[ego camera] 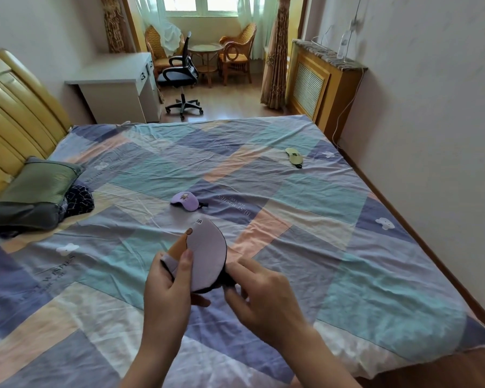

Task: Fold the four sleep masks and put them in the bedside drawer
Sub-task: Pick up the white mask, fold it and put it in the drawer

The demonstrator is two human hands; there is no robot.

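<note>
Both your hands are clamped on a soft half-moon lilac mask, left hand pinching its edge, right hand at the black trim. Beyond your grip, a purple mask and a yellow-green one lie flat on the wrinkled patchwork bed.

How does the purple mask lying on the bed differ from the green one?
The purple mask lies mid-bed, close to the hands; the green mask lies far off, near the right edge. The purple one shows a small printed figure; the green one looks plain and narrower from here. Both rest flat on the bedsheet, untouched.
</note>
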